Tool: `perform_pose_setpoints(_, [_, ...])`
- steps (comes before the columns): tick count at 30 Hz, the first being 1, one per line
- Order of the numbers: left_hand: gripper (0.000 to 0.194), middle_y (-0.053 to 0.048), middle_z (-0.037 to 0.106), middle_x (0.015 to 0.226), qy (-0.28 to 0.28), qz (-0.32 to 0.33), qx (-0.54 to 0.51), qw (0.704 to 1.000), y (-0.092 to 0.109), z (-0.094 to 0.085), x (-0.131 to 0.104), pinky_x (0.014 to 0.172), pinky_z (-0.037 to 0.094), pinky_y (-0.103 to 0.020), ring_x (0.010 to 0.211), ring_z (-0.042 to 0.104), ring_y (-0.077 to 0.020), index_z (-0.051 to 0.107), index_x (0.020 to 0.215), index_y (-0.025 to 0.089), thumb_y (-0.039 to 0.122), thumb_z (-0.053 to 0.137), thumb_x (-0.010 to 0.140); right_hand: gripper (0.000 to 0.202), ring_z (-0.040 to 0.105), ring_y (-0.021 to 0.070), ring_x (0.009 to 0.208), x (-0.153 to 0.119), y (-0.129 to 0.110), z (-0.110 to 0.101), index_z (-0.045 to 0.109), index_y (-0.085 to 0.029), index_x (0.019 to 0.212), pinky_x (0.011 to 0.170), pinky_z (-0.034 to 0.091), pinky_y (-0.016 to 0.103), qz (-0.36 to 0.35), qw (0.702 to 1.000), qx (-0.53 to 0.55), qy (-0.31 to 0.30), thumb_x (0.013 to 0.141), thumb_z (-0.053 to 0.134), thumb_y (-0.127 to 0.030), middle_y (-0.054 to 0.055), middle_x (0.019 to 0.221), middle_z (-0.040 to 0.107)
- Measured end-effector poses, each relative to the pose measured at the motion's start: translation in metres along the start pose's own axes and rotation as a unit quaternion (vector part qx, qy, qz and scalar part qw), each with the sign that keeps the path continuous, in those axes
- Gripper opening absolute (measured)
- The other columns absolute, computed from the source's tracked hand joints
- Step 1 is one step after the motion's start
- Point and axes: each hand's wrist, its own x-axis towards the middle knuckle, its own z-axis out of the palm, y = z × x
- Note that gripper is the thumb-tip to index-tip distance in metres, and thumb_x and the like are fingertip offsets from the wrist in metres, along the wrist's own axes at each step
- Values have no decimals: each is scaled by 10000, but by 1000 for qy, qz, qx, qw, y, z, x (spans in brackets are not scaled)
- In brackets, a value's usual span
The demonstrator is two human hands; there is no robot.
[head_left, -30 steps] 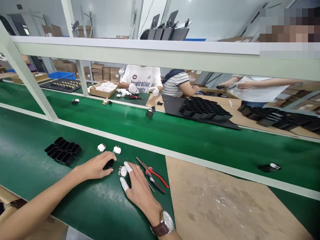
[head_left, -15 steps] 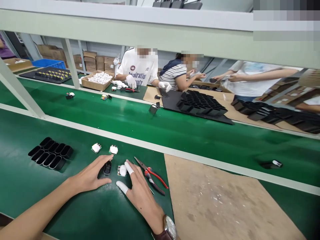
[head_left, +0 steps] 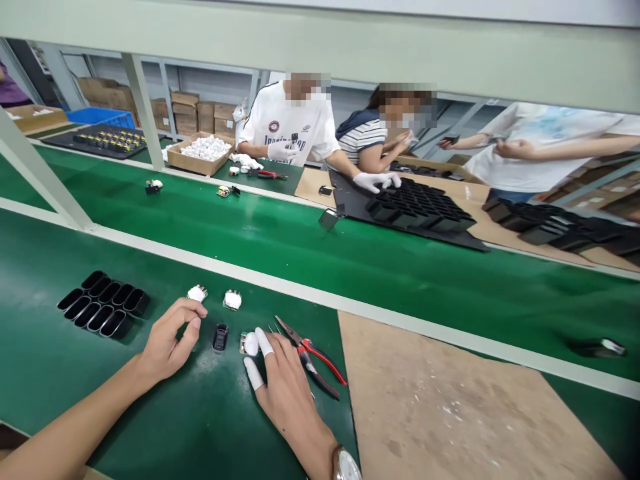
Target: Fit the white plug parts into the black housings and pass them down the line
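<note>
My left hand (head_left: 171, 339) is just above the green bench, fingers curled in with nothing visible in them. To its right lies a small black plastic piece shaped like a toy car (head_left: 220, 338). My right hand (head_left: 287, 373) wears white finger cots on thumb and index finger, which are spread apart. Its index fingertip is at a small circuit board with a white blob (head_left: 250, 344), lying on the bench; whether it touches cannot be told. Two similar boards lie beyond, one board (head_left: 197, 293) past my left fingers and another board (head_left: 233, 299) beside it.
Red-handled pliers (head_left: 313, 360) lie right of my right hand, beside a cardboard sheet (head_left: 440, 393). Black oval cases (head_left: 103, 303) stand grouped at left. A green conveyor belt (head_left: 280, 230) carries parts. Across it, a gloved co-worker's hand (head_left: 376, 181) reaches over black cases (head_left: 420, 207).
My left hand has drawn back left from the black car-shaped piece, and its fingers have curled. My right hand stays by the board. The co-worker's gloved hand has moved onto the black cases.
</note>
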Motion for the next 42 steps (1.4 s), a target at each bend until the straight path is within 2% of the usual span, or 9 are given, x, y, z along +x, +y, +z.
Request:
perform_pose_setpoints(4, [314, 10, 572, 769, 12, 2, -12, 1000, 1, 3, 2, 636, 462, -252, 665, 568, -117, 475, 728, 201, 33, 552, 982, 446, 616, 328, 1213, 2, -2, -1, 464, -153, 1497, 996, 578, 514, -3, 1000, 4, 13, 1060, 513, -229, 169, 1289, 661])
perform_pose_setpoints(7, [160, -31, 624, 912, 2, -19, -42, 999, -1, 5, 0, 740, 527, -286, 798, 632, -153, 599, 928, 205, 61, 567, 990, 437, 619, 331, 1180, 3, -3, -2, 466, -137, 1483, 976, 583, 524, -6, 1000, 1, 18, 1052, 507, -197, 177, 1261, 664])
perform_pose_setpoints(11, [536, -167, 573, 1410, -125, -60, -89, 986, -2, 3, -2, 1020, 561, -439, 1201, 635, -273, 449, 1504, 230, 190, 612, 995, 418, 622, 317, 1115, 6, -4, -4, 460, -128, 1466, 924, 600, 503, -11, 999, 18, 24, 1049, 482, -155, 164, 1201, 670])
perform_pose_setpoints(16, [877, -157, 474, 1588, -263, -70, -74, 959, -3, 4, -7, 1223, 425, -544, 1459, 494, -326, 218, 1659, 272, 146, 665, 915, 407, 620, 314, 1085, 7, -4, -6, 466, -119, 1445, 904, 609, 509, -16, 998, 33, 48, 1040, 496, -145, 158, 1151, 663])
perform_pose_setpoints(20, [822, -112, 612, 1463, -261, -89, -54, 960, -8, 13, -13, 1178, 494, -484, 1371, 602, -274, 235, 1653, 294, 126, 615, 944, 424, 613, 310, 1092, 7, -5, -8, 457, -126, 1456, 919, 605, 520, -18, 996, 51, 64, 1038, 521, -147, 158, 1168, 652])
perform_pose_setpoints(26, [784, -72, 651, 1360, -246, -93, -4, 965, -13, 18, -17, 1082, 553, -468, 1235, 655, -264, 300, 1616, 362, 273, 720, 960, 496, 603, 294, 1146, 9, -8, -12, 438, -175, 1490, 971, 585, 513, -25, 989, 96, 113, 1017, 578, -127, 143, 1211, 637])
perform_pose_setpoints(32, [1055, -103, 525, 1497, -312, -132, -27, 940, -6, 5, -6, 978, 591, -411, 1059, 659, -231, 308, 1622, 364, 359, 928, 768, 456, 618, 276, 1115, 10, -9, -14, 499, -219, 1426, 964, 573, 508, -8, 982, 131, 139, 994, 613, -126, 116, 1187, 639])
perform_pose_setpoints(37, [591, -74, 653, 1328, -349, -126, -48, 927, -7, 2, -2, 920, 583, -377, 1024, 672, -230, 594, 1393, 305, 316, 854, 862, 426, 628, 259, 1082, 9, -11, -16, 529, -234, 1375, 920, 574, 473, 24, 972, 172, 159, 975, 648, -152, 102, 1175, 630])
perform_pose_setpoints(42, [531, -90, 677, 1214, -263, -28, -15, 964, -9, 16, -9, 1001, 535, -446, 1137, 606, -282, 591, 1314, 252, 386, 860, 876, 472, 620, 249, 1090, 7, -19, -23, 527, -222, 1406, 924, 571, 444, -12, 969, 211, 131, 962, 642, -109, 104, 1168, 616])
